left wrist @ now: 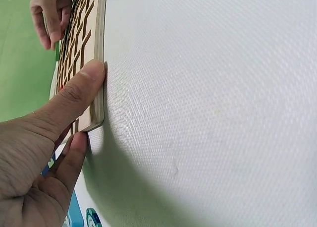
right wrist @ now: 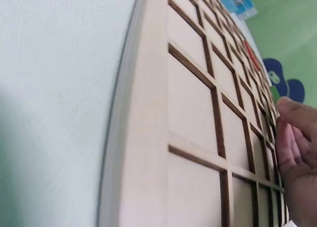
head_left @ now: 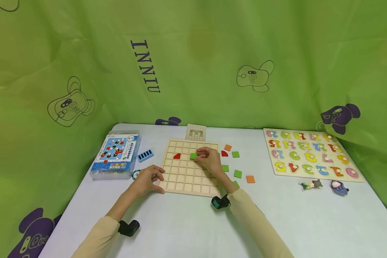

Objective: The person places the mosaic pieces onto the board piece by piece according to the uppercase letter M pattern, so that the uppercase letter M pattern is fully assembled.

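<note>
A wooden grid board (head_left: 188,188) lies on the table with one red quarter-circle piece (head_left: 177,156) in a cell. My left hand (head_left: 146,181) holds the board's near left corner; in the left wrist view its thumb (left wrist: 81,85) lies on the front edge and the fingers are at the side. My right hand (head_left: 210,159) is over the upper part of the board, pinching a green square tile (head_left: 193,156) at its right side. From the right wrist, the hand (right wrist: 299,157) hides most of that tile. A pattern card (head_left: 196,133) lies behind the board.
Right of the board lie several green tiles (head_left: 238,173), orange tiles (head_left: 250,179) and another red quarter-circle (head_left: 224,153). A number puzzle (head_left: 313,154) and two figurines (head_left: 339,187) are farther right. At left are a boxed kit (head_left: 116,154) and a blue block (head_left: 145,155).
</note>
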Tool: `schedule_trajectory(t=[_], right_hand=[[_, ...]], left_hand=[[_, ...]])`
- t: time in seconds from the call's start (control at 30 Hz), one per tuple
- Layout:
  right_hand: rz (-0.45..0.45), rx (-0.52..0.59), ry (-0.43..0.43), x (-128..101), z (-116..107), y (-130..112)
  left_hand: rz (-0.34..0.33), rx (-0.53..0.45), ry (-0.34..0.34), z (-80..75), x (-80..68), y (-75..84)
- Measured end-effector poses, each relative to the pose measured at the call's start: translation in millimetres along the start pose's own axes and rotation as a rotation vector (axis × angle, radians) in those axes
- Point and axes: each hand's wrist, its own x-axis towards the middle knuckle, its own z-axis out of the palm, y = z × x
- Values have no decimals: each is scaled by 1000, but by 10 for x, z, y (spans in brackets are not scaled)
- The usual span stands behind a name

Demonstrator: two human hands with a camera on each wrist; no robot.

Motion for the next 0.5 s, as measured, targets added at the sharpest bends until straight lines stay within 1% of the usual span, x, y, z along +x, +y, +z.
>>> schedule_trajectory(t=[0.03, 0.07, 0.27, 0.3, 0.5], right_hand=[[-18, -11, -2, 5, 24, -4], [-32, -12, -12, -6, 34, -61], [-89, -65, -33, 40, 129, -88], [-94, -81, -28, 62, 152, -43], [-93, -101, -44, 83, 198, -82]], left_hand=[[1, -1, 0, -1, 0, -5], [1, -2, 0, -2, -1, -8], [3, -17, -2, -2, -4, -14], [6, -18, -2, -3, -6, -15], [12, -19, 2, -1, -8, -21]])
